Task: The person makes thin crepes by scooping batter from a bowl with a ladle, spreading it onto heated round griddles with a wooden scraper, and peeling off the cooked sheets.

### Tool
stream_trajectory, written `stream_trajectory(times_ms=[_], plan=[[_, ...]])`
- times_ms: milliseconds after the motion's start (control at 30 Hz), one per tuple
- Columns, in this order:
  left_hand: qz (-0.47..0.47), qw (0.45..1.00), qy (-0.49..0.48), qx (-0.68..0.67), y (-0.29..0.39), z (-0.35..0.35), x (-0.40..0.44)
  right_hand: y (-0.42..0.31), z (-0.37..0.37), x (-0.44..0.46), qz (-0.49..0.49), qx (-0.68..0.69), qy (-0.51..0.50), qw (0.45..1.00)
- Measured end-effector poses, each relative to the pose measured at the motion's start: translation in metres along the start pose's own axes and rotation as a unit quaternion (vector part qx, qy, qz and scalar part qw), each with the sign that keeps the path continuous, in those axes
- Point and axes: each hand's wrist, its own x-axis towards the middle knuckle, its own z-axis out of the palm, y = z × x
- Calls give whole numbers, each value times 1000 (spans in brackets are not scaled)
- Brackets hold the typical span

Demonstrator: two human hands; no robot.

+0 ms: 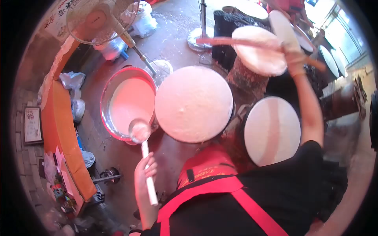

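Observation:
My left hand [145,169] is closed around the white handle of a ladle [139,131], whose bowl hangs over the near edge of a red-rimmed basin [105,114] of pale liquid. Right of the basin lies a large round griddle [193,103] with a pale coating. At the upper right my right hand [295,59] is closed on a long wooden stick [244,42], which is held above a round pale sheet [258,59]. Another round plate [272,131], pale with a darker stripe, is below that hand.
A standing fan [100,21] is at the upper left, beside plastic bags [143,23]. An orange counter [65,137] runs down the left side. More round plates [328,61] stand at the right. Part of another person in red [289,4] shows at the top.

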Motion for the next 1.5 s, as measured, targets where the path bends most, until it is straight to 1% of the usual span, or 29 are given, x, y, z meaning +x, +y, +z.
stream_trajectory(times_ms=[100, 133, 167, 300, 400, 600, 633, 700, 733, 767, 800, 833, 900, 933, 967, 1000, 1033, 1067, 1100, 1133, 1167, 1200, 1233, 1267, 1300, 1333, 1367, 1400, 1500], plan=[[42, 994, 41, -93, 3, 12, -13, -99, 51, 10, 40, 60, -42, 997], [50, 990, 48, -119, 3, 14, -15, -125, 63, 1, 15, 70, -53, 996], [59, 986, 57, -144, 4, 15, -18, -144, 65, 2, 37, 139, -47, 988], [61, 971, 45, -226, 16, 28, -20, -187, 53, 14, 88, 226, -93, 966], [58, 962, 35, -266, 26, 29, -16, -198, 41, 27, 78, 254, -67, 962], [20, 961, 32, -274, 77, 12, -1, -218, -7, 45, 122, 279, -92, 948], [31, 966, 31, -257, 91, 4, 5, -221, -28, 49, 130, 280, -102, 946], [52, 974, 28, -220, 131, -24, 22, -241, -94, 64, 137, 367, -191, 900], [86, 991, 11, -103, 156, -66, 42, -257, -121, 63, 139, 411, -234, 870], [157, 977, 117, 86, 173, -84, 71, -276, -137, 51, 97, 481, -239, 838], [220, 909, 227, 270, 195, -97, 102, -296, -180, 48, 77, 605, -278, 742], [216, 826, 295, 430, 222, -118, 140, -325, -218, 32, 151, 678, -390, 604], [323, 620, 214, 682, 284, -131, 186, -383, -299, 20, 247, 699, -551, 383], [354, 548, 119, 748, 313, -126, 205, -418, -326, 8, 248, 711, -557, 350], [387, 389, 21, 836, 348, -171, 244, -459, -312, -30, 44, 653, -535, 534], [284, 267, 3, 921, 373, -206, 280, -486, -352, -15, 21, 692, -479, 539], [316, 169, -46, 933, 395, -200, 286, -516, -380, -1, 6, 722, -435, 538], [331, 162, -53, 928, 416, -196, 292, -546, -408, 13, -10, 749, -390, 536], [345, 205, 15, 916, 431, -202, 305, -583, -417, 20, -19, 770, -357, 529], [359, 249, 82, 896, 431, -212, 317, -620, -419, 23, -38, 763, -311, 565], [366, 292, 147, 871, 423, -225, 331, -650, -430, 42, -78, 703, -302, 639], [369, 412, 221, 803, 396, -250, 366, -694, -413, 34, -102, 674, -277, 677], [364, 520, 290, 716, 369, -264, 397, -730, -408, 36, -110, 593, -349, 717], [205, 805, 133, 541, 363, -240, 391, -757, -401, 35, -126, 555, -401, 718], [-13, 947, 104, 303, 356, -214, 384, -773, -397, 30, -143, 513, -451, 716], [-48, 997, 0, 65, 347, -215, 391, -775, -397, 21, -141, 515, -457, 712], [-128, 975, -76, -165, 338, -216, 399, -770, -398, 10, -136, 517, -461, 709], [-142, 955, -72, -249, 331, -189, 379, -759, -401, -2, -130, 519, -465, 706], [-131, 936, 2, -326, 319, -120, 335, -697, -431, -17, -80, 613, -423, 663]])
